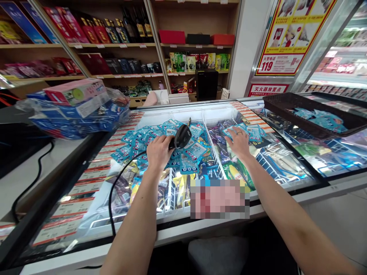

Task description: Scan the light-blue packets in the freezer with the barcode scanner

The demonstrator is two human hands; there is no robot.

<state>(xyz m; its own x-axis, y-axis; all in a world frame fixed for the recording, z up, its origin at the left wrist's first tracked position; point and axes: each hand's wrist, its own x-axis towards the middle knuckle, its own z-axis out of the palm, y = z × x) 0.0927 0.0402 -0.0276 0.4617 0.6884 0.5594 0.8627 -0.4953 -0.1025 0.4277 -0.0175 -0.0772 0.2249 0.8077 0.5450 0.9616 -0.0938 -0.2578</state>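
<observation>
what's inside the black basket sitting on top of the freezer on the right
The black basket holds a few light blue packets, like those under the right hand. Its near wall hides part of the bottom, so anything lying there cannot be seen.

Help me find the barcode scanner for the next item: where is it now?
In the head view, the barcode scanner is in the left hand, left of centre, above the blue packets in the freezer.

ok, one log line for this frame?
left hand: grips barcode scanner | right hand: flat on blue packets | freezer: open
</observation>
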